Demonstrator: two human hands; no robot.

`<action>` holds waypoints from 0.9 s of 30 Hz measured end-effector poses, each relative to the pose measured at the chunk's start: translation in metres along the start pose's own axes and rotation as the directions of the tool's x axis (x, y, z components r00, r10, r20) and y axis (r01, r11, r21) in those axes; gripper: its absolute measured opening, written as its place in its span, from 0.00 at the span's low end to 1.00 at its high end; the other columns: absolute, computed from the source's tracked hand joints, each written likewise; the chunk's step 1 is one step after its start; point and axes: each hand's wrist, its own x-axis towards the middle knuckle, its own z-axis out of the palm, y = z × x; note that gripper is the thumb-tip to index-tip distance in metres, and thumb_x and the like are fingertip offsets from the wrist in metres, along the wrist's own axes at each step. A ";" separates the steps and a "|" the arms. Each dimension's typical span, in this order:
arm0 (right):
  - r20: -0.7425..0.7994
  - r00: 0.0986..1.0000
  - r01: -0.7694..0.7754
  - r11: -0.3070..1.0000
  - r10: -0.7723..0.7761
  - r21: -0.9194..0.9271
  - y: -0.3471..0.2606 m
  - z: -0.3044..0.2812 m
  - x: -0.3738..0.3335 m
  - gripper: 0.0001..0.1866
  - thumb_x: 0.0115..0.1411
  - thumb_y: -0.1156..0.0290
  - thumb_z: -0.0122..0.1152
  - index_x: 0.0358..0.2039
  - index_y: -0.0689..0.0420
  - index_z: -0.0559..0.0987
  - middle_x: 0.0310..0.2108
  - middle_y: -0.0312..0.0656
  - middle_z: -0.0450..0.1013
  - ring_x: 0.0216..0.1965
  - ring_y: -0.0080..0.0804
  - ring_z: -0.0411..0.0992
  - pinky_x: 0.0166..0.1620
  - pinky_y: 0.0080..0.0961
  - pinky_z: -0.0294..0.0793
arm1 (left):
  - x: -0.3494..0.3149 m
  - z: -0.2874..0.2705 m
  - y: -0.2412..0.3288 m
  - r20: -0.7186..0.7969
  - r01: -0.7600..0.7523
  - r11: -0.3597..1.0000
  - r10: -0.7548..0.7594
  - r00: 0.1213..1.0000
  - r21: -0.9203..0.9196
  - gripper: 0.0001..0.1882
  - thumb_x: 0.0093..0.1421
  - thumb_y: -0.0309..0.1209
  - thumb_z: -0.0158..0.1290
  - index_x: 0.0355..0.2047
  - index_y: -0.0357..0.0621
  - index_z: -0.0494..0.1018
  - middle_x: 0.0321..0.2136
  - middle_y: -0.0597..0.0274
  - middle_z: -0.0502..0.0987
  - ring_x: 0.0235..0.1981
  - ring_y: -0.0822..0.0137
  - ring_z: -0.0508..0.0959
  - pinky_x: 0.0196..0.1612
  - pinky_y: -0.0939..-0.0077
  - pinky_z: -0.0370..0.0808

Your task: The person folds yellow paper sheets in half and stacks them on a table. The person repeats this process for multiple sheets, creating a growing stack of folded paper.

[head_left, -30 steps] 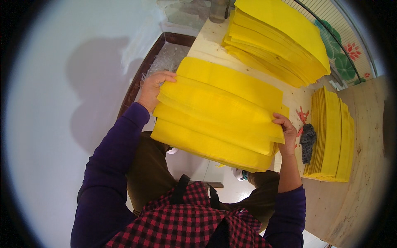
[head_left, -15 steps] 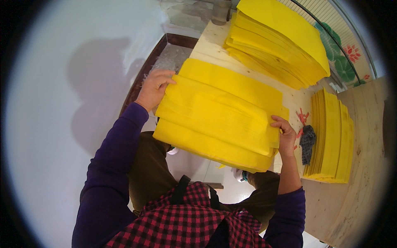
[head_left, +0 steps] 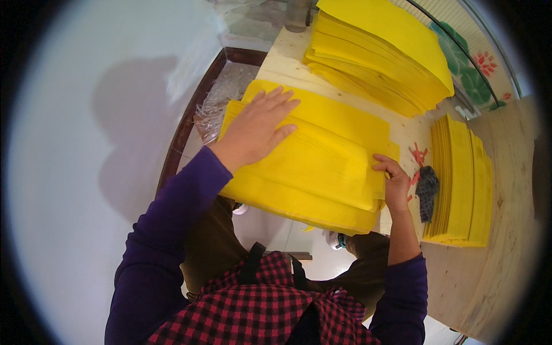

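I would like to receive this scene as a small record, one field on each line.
Left hand: open, palm down over yellow sheets
Right hand: fingers curled at the sheets' right edge
Surface: pale wooden table
Far side: large yellow stack
Right side: narrower yellow stack
Beside narrower stack: dark grey cloth, red strips

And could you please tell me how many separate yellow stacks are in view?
3: a front stack under the left hand, a far stack at the top of the view, and a right stack beside the grey cloth. Others may be hidden behind them.
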 end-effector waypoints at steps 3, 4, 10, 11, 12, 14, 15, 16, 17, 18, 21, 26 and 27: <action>-0.004 1.000 -0.026 0.994 0.027 0.105 0.000 0.001 -0.001 0.07 0.53 0.85 0.62 0.32 0.62 0.78 0.49 0.43 0.73 0.51 0.32 0.70 0.55 0.25 0.68 | -0.001 0.017 0.012 0.137 0.017 0.999 -0.023 0.990 0.049 0.28 0.65 0.38 0.46 0.62 0.42 0.58 0.65 0.51 0.56 0.67 0.53 0.54 0.68 0.59 0.48; -0.008 0.999 -0.032 0.994 0.033 0.106 0.001 0.001 -0.002 0.08 0.53 0.85 0.61 0.34 0.62 0.78 0.50 0.43 0.73 0.51 0.31 0.70 0.55 0.25 0.68 | -0.003 0.021 0.013 0.162 0.011 0.998 -0.020 0.987 0.056 0.28 0.64 0.39 0.46 0.63 0.43 0.58 0.65 0.51 0.56 0.67 0.54 0.53 0.68 0.60 0.48; -0.069 0.991 -0.095 0.974 0.111 0.208 -0.003 -0.005 -0.006 0.16 0.58 0.85 0.55 0.47 0.59 0.77 0.51 0.40 0.73 0.51 0.29 0.70 0.55 0.25 0.68 | -0.015 0.035 0.013 0.223 0.018 0.996 -0.037 0.974 0.086 0.30 0.63 0.40 0.47 0.64 0.44 0.56 0.66 0.53 0.54 0.68 0.56 0.50 0.69 0.62 0.45; -0.069 0.990 -0.110 0.977 0.125 0.185 -0.007 -0.008 -0.008 0.17 0.60 0.83 0.53 0.49 0.57 0.77 0.51 0.40 0.73 0.52 0.29 0.70 0.55 0.26 0.68 | -0.016 0.035 0.013 0.212 0.023 0.997 -0.039 0.976 0.079 0.31 0.63 0.40 0.48 0.64 0.45 0.56 0.66 0.53 0.54 0.68 0.56 0.50 0.69 0.62 0.45; -0.078 0.974 -0.196 0.965 0.212 0.173 -0.011 -0.011 -0.009 0.18 0.62 0.81 0.52 0.52 0.56 0.76 0.52 0.39 0.72 0.53 0.29 0.69 0.56 0.27 0.67 | -0.016 0.035 0.013 0.219 0.027 0.996 -0.045 0.975 0.085 0.31 0.63 0.40 0.48 0.64 0.45 0.56 0.66 0.53 0.54 0.68 0.56 0.50 0.69 0.62 0.44; -0.121 0.946 -0.268 0.936 0.301 0.229 -0.024 -0.017 -0.019 0.18 0.66 0.72 0.47 0.56 0.57 0.71 0.57 0.42 0.68 0.58 0.31 0.65 0.60 0.29 0.62 | -0.016 0.035 0.014 0.218 0.033 0.996 -0.049 0.975 0.077 0.31 0.63 0.39 0.48 0.64 0.45 0.56 0.66 0.53 0.54 0.68 0.56 0.50 0.69 0.62 0.44; -0.135 0.923 -0.315 0.909 0.361 0.274 -0.029 -0.016 -0.024 0.20 0.68 0.67 0.45 0.59 0.57 0.69 0.59 0.43 0.66 0.61 0.32 0.63 0.62 0.30 0.60 | -0.015 0.035 0.014 0.224 0.035 0.995 -0.054 0.973 0.090 0.31 0.63 0.39 0.48 0.64 0.46 0.56 0.66 0.53 0.54 0.68 0.56 0.50 0.69 0.62 0.44; -0.151 0.917 -0.301 0.890 0.368 0.342 -0.034 -0.013 -0.026 0.23 0.68 0.63 0.43 0.61 0.58 0.66 0.61 0.45 0.62 0.63 0.33 0.59 0.63 0.31 0.56 | -0.014 0.035 0.015 0.229 0.041 0.995 -0.062 0.971 0.095 0.31 0.63 0.39 0.48 0.64 0.46 0.57 0.66 0.53 0.54 0.68 0.56 0.50 0.69 0.62 0.44; -0.160 0.921 -0.263 0.870 0.355 0.417 -0.038 -0.010 -0.029 0.26 0.69 0.58 0.41 0.63 0.59 0.62 0.64 0.46 0.58 0.65 0.34 0.55 0.65 0.32 0.52 | -0.014 0.035 0.015 0.234 0.047 0.994 -0.070 0.970 0.101 0.31 0.62 0.39 0.48 0.64 0.46 0.57 0.66 0.54 0.54 0.68 0.56 0.51 0.69 0.62 0.44; -0.161 0.931 -0.208 0.840 0.326 0.502 -0.041 -0.008 -0.030 0.30 0.69 0.53 0.38 0.65 0.59 0.59 0.66 0.47 0.54 0.68 0.36 0.51 0.67 0.33 0.48 | -0.013 0.034 0.016 0.229 0.044 0.994 -0.066 0.971 0.097 0.31 0.62 0.39 0.49 0.64 0.46 0.57 0.66 0.54 0.54 0.68 0.56 0.51 0.69 0.61 0.44; -0.138 0.910 -0.234 0.758 0.391 0.609 -0.046 -0.001 -0.034 0.34 0.71 0.50 0.31 0.67 0.62 0.49 0.69 0.49 0.44 0.70 0.38 0.42 0.69 0.32 0.38 | -0.013 0.033 0.015 0.210 0.035 0.995 -0.055 0.976 0.097 0.30 0.63 0.40 0.48 0.64 0.45 0.57 0.65 0.53 0.55 0.68 0.56 0.51 0.69 0.61 0.44; -0.047 0.927 -0.282 0.773 0.372 0.568 -0.047 0.010 -0.028 0.35 0.71 0.49 0.28 0.67 0.64 0.48 0.70 0.50 0.42 0.70 0.39 0.41 0.69 0.32 0.37 | -0.015 0.033 0.015 0.189 0.016 0.992 -0.039 0.981 0.122 0.30 0.64 0.43 0.46 0.63 0.44 0.58 0.65 0.53 0.56 0.67 0.56 0.52 0.69 0.60 0.45; -0.036 0.935 -0.263 0.757 0.353 0.598 -0.046 0.018 -0.025 0.43 0.66 0.39 0.35 0.67 0.66 0.49 0.67 0.50 0.49 0.68 0.38 0.49 0.67 0.28 0.46 | -0.015 0.034 0.015 0.196 0.012 0.992 -0.037 0.980 0.125 0.30 0.64 0.43 0.47 0.63 0.44 0.59 0.65 0.53 0.56 0.67 0.56 0.52 0.69 0.60 0.45</action>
